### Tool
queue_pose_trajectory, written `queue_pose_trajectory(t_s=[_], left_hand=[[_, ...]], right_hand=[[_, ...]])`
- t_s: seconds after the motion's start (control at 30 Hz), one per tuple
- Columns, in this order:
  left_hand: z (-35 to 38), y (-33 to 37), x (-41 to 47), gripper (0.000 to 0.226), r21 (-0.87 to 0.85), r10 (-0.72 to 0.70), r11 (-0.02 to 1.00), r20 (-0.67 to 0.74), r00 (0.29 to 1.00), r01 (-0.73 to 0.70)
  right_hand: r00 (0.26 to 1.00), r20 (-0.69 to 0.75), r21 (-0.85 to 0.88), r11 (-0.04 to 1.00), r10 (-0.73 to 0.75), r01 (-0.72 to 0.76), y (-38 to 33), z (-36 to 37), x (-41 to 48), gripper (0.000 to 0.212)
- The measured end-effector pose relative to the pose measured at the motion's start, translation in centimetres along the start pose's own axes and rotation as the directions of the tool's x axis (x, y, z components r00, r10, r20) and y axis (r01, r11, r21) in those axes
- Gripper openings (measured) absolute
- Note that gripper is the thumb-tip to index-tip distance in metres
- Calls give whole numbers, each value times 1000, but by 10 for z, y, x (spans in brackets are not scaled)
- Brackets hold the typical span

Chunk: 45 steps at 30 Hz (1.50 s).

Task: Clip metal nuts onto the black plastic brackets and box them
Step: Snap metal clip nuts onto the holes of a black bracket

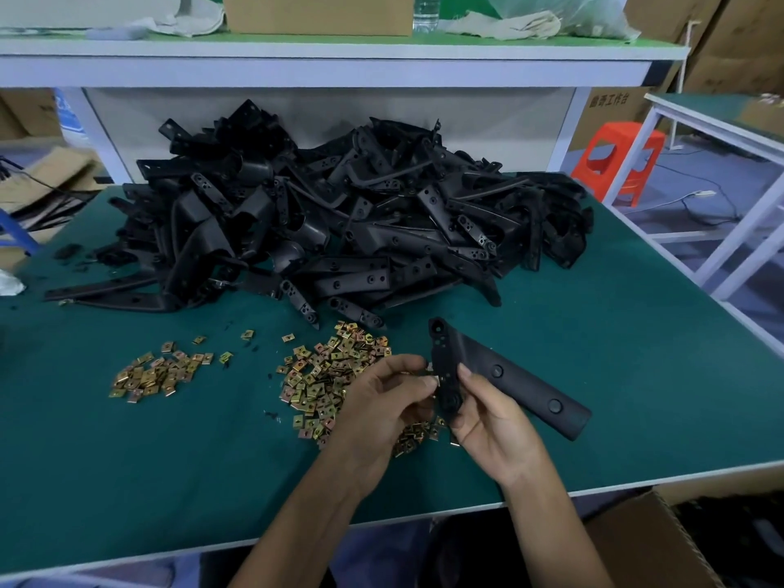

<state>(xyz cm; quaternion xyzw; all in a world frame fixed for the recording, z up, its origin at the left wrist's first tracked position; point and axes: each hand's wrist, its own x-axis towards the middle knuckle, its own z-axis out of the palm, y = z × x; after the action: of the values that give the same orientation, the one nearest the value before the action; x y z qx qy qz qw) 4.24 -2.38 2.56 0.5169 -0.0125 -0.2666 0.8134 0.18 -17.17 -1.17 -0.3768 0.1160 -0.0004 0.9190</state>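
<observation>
The held bracket (505, 375) is gripped at the lower end of its flat perforated flange, and this flange stands nearly upright out of the grip, pointing away from the person. The long rounded arm of the bracket is carried out to the right of the grip and slopes down toward the table (615, 333), which it seems just to clear. The right hand (496, 426) is closed round the flange, with the thumb laid on its near face and the fingers curled behind.

Immediately left of that grip, the left hand (382, 401) is brought up with its fingertips pinched together against the flange's left edge. A small pale glint between them is taken to be a metal nut (430, 369), though it is too small to be told for certain. The coming push is therefore judged to run from left to right, across the flange's long axis, with the left hand the nearer one to the open edge.

Under and left of the grip the loose nuts (326, 375) are spread. Beyond it the unfinished brackets (339, 214) are heaped. Below and right of it, off the table edge, a cardboard box (636, 541) is partly seen.
</observation>
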Motion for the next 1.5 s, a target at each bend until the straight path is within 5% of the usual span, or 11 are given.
queue_pose_trajectory(t_s=[0.17,0.37,0.43,0.5,0.53,0.6,0.83,0.97,1.23,1.5], left_hand=[[-6,4,1,33,61,-50,997,92,995,45],[-18,6,17,14,470,32,878,123,992,-87],[-26,9,30,15,738,179,645,111,978,-201],[-35,9,45,26,967,350,101,187,918,-236],[-40,7,50,32,974,360,-86,227,905,-210],[-46,2,57,38,958,300,-217,248,921,-187],[-39,3,60,14,946,375,-125,323,869,-298],[-33,14,48,12,929,383,242,173,907,-280],[-22,23,30,7,580,264,778,45,963,-241],[-7,25,26,21,318,185,930,28,982,-185]], right_hand=[[998,52,-103,994,25,-19,3,2,3,55],[999,-19,-165,986,-31,28,-1,-3,13,44],[998,-24,-112,993,-49,46,-5,-1,19,42],[998,-34,22,998,-60,61,-8,-3,22,38],[998,-27,87,994,-65,67,-11,-4,21,32],[997,8,188,979,-79,76,-14,-6,18,24],[996,16,146,986,-85,82,-10,-9,16,21],[997,7,117,990,-76,74,-9,-8,17,49],[998,44,91,995,-50,46,-6,-3,12,27],[999,34,88,996,4,-7,-6,4,9,29]])
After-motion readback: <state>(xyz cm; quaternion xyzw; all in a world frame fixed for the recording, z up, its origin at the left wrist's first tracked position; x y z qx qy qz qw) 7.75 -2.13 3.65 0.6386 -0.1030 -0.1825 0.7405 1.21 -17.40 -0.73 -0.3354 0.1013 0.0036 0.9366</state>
